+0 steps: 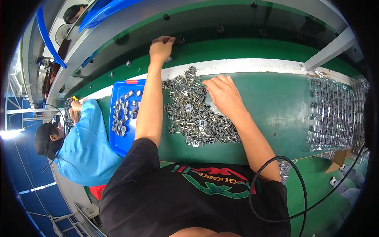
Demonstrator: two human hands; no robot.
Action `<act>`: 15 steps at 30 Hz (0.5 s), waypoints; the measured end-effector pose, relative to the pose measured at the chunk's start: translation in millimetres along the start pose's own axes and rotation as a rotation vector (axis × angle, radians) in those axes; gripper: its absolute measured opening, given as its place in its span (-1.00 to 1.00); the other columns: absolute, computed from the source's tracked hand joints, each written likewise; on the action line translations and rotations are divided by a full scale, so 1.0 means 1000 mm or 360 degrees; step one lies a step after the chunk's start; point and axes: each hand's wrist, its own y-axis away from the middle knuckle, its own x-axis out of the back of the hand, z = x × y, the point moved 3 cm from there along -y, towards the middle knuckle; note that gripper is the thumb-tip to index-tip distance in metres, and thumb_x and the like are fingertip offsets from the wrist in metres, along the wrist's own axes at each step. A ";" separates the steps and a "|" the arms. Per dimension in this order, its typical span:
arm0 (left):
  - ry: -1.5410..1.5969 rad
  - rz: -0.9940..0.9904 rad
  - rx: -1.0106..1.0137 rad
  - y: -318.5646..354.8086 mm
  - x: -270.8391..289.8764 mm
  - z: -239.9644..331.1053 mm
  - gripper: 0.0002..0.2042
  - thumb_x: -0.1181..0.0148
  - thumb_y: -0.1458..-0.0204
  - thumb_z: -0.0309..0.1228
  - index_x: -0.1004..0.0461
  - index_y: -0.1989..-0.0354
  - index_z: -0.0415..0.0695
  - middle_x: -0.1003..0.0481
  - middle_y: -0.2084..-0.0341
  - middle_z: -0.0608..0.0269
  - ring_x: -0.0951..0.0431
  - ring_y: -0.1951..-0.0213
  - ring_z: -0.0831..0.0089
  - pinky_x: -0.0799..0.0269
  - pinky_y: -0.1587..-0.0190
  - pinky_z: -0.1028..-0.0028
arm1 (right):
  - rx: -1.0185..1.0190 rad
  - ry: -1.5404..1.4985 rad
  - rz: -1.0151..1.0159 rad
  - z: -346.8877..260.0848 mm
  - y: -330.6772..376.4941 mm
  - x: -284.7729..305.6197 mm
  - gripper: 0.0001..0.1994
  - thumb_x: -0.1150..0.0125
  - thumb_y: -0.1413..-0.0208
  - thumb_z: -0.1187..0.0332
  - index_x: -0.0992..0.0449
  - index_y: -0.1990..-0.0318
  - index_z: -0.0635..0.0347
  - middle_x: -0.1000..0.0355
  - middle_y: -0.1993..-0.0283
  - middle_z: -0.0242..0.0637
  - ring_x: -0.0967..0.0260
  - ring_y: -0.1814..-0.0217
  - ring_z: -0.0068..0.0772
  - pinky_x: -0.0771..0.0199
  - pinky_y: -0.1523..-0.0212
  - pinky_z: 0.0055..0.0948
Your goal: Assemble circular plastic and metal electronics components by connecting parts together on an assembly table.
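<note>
Fingers [170, 39] of your left hand [161, 47] are pinched together on a small dark round part [180, 40] out on the dark green conveyor belt [237, 27], past the far edge of the bench [276, 106]. Whether they actually clamp the part or only touch it, you cannot tell from here; the tips hide the contact. The arm is stretched full length, which fits the belt running beyond the white strip [256, 65] that marks the bench's far edge. More small dark parts sit spaced along the belt.

Fingers [213, 83] of your right hand [224, 94] lie loosely curled and slightly apart, palm down, on the right side of the heap of small metal clips [189, 110]. No single clip is visibly gripped. The hand rests where it can rake or pick from the heap.

The heap sits mid-bench, running from the far edge toward you, within reach of both arms. Just left of it, partly under your left forearm, is a blue tray [118, 142] holding small round grey pieces. Toward the bench's right edge is a stack of clear plastic blister trays [331, 114]. A black cable [276, 189] loops over your right forearm near the bench's near edge.

A co-worker in a blue smock [87, 146] works at the left end.
</note>
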 end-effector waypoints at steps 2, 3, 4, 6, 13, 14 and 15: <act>-0.0145 -0.0011 -0.0019 0.014 0.017 -0.012 -0.60 -0.34 0.04 -0.11 -0.64 0.10 -0.11 -0.60 0.22 -0.04 -0.60 0.11 0.11 -0.46 0.02 0.28 | 0.0006 -0.0033 0.0049 -0.005 -0.002 0.001 -0.81 -0.19 0.00 0.47 -0.57 0.19 0.17 -0.37 0.31 -0.28 -0.34 0.22 -0.21 -0.34 0.14 -0.25; -0.0235 -0.0072 -0.0111 0.021 0.017 -0.019 -0.59 -0.35 0.05 -0.13 -0.62 0.07 -0.12 -0.60 0.21 -0.06 -0.61 0.12 0.13 -0.46 0.03 0.28 | -0.0069 -0.0067 -0.0003 -0.008 -0.001 0.004 -0.80 -0.19 -0.01 0.48 -0.58 0.17 0.17 -0.36 0.30 -0.26 -0.34 0.22 -0.20 -0.35 0.15 -0.23; -0.0328 -0.0122 -0.0193 0.031 0.021 -0.028 -0.57 -0.36 0.05 -0.15 -0.61 0.05 -0.13 -0.60 0.19 -0.07 -0.62 0.13 0.14 -0.47 0.04 0.29 | -0.0130 -0.0109 -0.0061 -0.013 -0.003 0.010 -0.78 -0.19 -0.01 0.48 -0.59 0.15 0.18 -0.36 0.30 -0.24 -0.34 0.22 -0.20 -0.36 0.16 -0.21; -0.0490 -0.0188 -0.0352 0.047 0.024 -0.026 -0.55 -0.38 0.08 -0.22 -0.58 0.00 -0.15 -0.60 0.18 -0.08 -0.64 0.19 0.13 -0.48 0.06 0.29 | -0.0169 -0.0169 -0.0094 -0.015 -0.005 0.017 -0.75 -0.17 -0.01 0.53 -0.61 0.12 0.20 -0.33 0.28 -0.19 -0.36 0.24 -0.19 -0.40 0.22 -0.23; -0.0017 -0.0126 -0.0208 0.075 0.023 0.012 -0.66 -0.32 0.06 -0.42 -0.57 0.07 -0.25 -0.62 0.25 0.04 -0.65 0.28 0.35 -0.52 0.15 0.43 | -0.0598 -0.0826 -0.0034 0.000 0.001 0.030 -0.77 -0.17 0.01 0.58 -0.60 0.16 0.26 -0.36 0.31 -0.27 -0.40 0.37 -0.43 -0.42 0.31 -0.45; 0.0167 -0.0160 -0.0185 0.085 0.027 0.026 -0.66 -0.31 0.06 -0.46 -0.56 0.06 -0.26 -0.62 0.26 0.06 -0.64 0.28 0.41 -0.52 0.17 0.46 | -0.0636 -0.0896 -0.0017 0.003 0.002 0.030 -0.79 -0.20 0.01 0.56 -0.60 0.17 0.26 -0.38 0.31 -0.29 -0.40 0.37 -0.48 -0.42 0.30 -0.47; 0.0350 -0.0198 -0.0158 0.096 0.031 0.039 -0.66 -0.30 0.06 -0.51 -0.55 0.05 -0.28 -0.62 0.27 0.08 -0.64 0.29 0.46 -0.52 0.18 0.50 | -0.0675 -0.0966 0.0000 0.007 0.004 0.029 -0.80 -0.24 0.02 0.55 -0.59 0.18 0.27 -0.39 0.31 -0.31 -0.40 0.36 -0.52 -0.42 0.30 -0.50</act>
